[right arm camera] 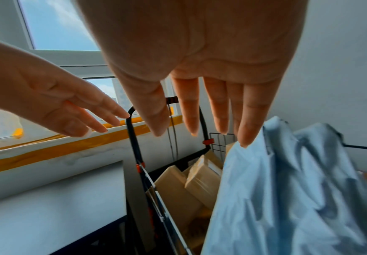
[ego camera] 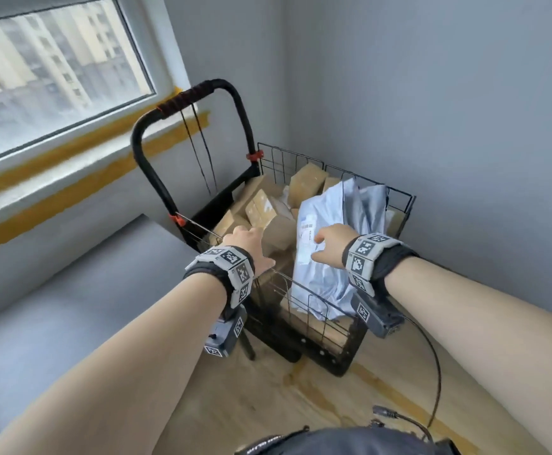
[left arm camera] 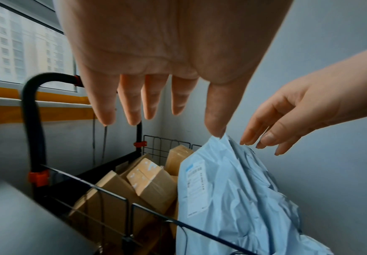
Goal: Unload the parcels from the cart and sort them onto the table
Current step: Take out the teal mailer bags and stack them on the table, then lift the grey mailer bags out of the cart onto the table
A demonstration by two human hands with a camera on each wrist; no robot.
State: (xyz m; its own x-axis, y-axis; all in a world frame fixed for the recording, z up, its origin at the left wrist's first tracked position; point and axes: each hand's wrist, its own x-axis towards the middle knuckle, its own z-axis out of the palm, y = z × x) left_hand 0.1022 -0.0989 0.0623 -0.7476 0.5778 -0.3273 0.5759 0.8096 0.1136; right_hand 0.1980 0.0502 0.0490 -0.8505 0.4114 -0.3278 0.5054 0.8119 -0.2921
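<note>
Both hands reach into the wire cart (ego camera: 314,310) at centre frame, fingers loose and grasping nothing: left hand (ego camera: 246,243) over the cardboard boxes (ego camera: 261,208), right hand (ego camera: 332,241) over the pale blue mailer bag (ego camera: 327,244). Unloading is just starting; next comes closing fingers on the bag

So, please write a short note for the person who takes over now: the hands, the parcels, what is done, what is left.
Left hand: open, reaching over the brown boxes, holding nothing.
Right hand: open, fingers at the light blue mailer bag, no grip yet.
The bag stands tall in the wire cart, boxes piled beside it.
Grey table sits left of the cart; no parcel shows on it.
Left: unload and sort everything still in the cart.
</note>
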